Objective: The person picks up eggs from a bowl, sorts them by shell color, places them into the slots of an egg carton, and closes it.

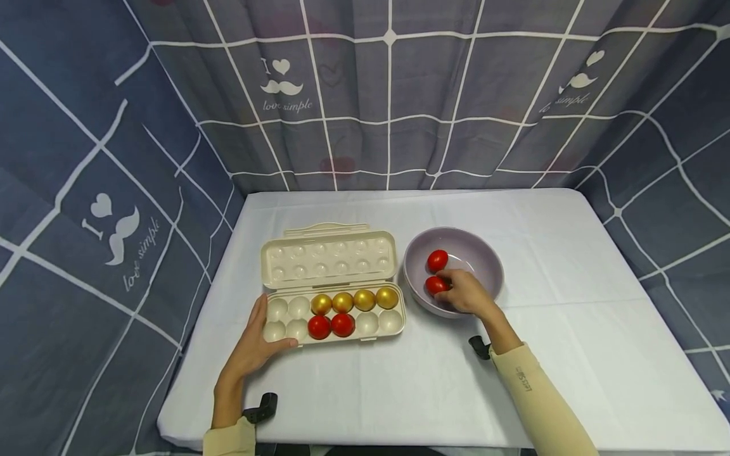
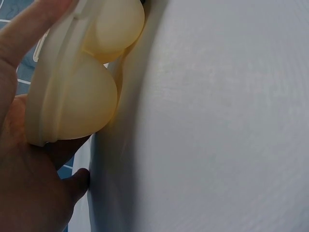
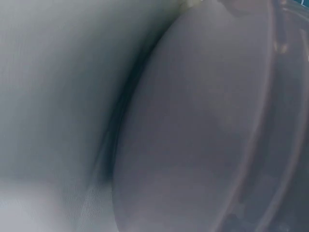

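My left hand (image 1: pixel 251 345) grips the left end of an open cream egg carton (image 1: pixel 390 322), thumb along the front edge and fingers at the side. The left wrist view shows the carton's rounded cups (image 2: pixel 89 99) from below. Inside sit several gold eggs (image 1: pixel 343 302) in the back row and two red eggs (image 1: pixel 343 325) in front. Over the purple bowl (image 1: pixel 487 269), my right hand (image 1: pixel 466 292) reaches in and pinches a red egg (image 1: pixel 436 285). Another red egg (image 1: pixel 437 261) lies just behind it. The right wrist view holds mainly the bowl's outer wall (image 3: pixel 188 125).
The carton's lid (image 1: pixel 329 259) lies folded back behind the cups. Bowl and carton stand nearly side by side on a white cloth-covered table (image 1: pixel 582 266). Grey checked curtains (image 1: pixel 359 82) hang behind the table and at both sides.
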`<act>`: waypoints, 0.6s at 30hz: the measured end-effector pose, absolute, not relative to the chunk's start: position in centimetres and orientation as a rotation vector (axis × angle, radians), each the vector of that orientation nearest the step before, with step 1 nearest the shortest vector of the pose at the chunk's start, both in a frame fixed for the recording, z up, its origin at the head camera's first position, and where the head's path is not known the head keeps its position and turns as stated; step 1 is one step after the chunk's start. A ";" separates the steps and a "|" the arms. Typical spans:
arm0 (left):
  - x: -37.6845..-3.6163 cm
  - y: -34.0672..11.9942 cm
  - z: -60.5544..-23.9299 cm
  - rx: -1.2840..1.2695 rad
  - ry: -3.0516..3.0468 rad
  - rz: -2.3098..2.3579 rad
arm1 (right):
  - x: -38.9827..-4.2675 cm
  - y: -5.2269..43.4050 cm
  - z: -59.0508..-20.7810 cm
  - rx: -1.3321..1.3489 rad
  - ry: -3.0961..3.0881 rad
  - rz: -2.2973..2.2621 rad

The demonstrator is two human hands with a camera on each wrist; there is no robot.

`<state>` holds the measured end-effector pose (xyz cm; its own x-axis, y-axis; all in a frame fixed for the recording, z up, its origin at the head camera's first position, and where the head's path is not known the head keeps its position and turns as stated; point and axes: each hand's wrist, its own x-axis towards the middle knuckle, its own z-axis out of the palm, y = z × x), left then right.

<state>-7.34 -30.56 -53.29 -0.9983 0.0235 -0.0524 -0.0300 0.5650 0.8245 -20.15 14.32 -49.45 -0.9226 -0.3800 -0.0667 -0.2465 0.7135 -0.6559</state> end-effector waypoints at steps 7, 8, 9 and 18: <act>-7.2 -30.6 -53.4 -0.006 2.722 1.450 | -19.9 14.1 -49.6 -0.489 2.736 -0.951; -7.2 -30.6 -53.4 -0.008 2.723 1.447 | -19.8 14.1 -49.6 -0.483 2.737 -0.947; -7.2 -30.6 -53.5 -0.008 2.724 1.445 | -19.8 14.1 -49.6 -0.476 2.739 -0.947; -7.3 -30.6 -53.3 -0.012 2.736 1.433 | -19.6 13.9 -49.6 -0.467 2.776 -0.996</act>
<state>-7.26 -30.63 -53.34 -0.9986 0.0176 -0.0508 -0.0317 0.5695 0.8214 -19.62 13.91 -49.65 -0.9393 -0.3407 -0.0401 -0.2374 0.7300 -0.6408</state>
